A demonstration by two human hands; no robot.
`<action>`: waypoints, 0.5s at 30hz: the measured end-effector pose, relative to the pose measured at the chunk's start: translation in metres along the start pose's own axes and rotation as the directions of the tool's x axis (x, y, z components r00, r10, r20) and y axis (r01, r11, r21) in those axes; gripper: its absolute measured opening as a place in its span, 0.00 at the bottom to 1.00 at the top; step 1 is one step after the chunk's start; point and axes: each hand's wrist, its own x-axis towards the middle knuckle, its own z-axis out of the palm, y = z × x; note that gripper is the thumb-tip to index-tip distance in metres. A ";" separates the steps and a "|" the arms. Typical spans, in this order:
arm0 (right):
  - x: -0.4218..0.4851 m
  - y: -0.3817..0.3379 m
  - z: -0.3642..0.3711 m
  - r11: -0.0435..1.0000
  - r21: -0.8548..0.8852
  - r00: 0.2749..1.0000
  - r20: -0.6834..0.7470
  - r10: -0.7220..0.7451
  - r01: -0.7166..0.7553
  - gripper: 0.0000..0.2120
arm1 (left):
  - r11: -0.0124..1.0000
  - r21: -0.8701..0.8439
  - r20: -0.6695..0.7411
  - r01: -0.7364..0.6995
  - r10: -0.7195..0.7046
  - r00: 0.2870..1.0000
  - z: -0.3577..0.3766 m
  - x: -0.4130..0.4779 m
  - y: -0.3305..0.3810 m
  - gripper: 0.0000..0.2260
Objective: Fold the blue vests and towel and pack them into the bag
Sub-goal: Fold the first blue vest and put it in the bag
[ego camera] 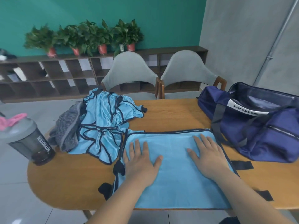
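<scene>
Both flat atop blue vest: left hand, right hand; fingers straight, spread, vest beneath.

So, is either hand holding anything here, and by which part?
Nothing is held. The left hand and right hand lie flat on the towel, fingers straight.

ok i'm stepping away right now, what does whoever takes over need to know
Left hand: open, flat on the spread blue vest. Right hand: open, flat on the same vest.
That vest lies at the near edge of the table; the other blue vests are a crumpled pile behind it to the left, a grey striped cloth against them; the navy duffel bag stands open on the right.
Done: one vest smoothed flat.
Left: fold it, the pile and the cloth, then pack; nothing blue shows in the bag.
</scene>
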 end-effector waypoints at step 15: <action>0.019 0.006 -0.011 0.993 -0.093 0.996 0.049 0.077 -0.072 0.38 | 0.998 0.031 -0.023 -0.061 0.062 0.998 -0.020 0.035 -0.022 0.38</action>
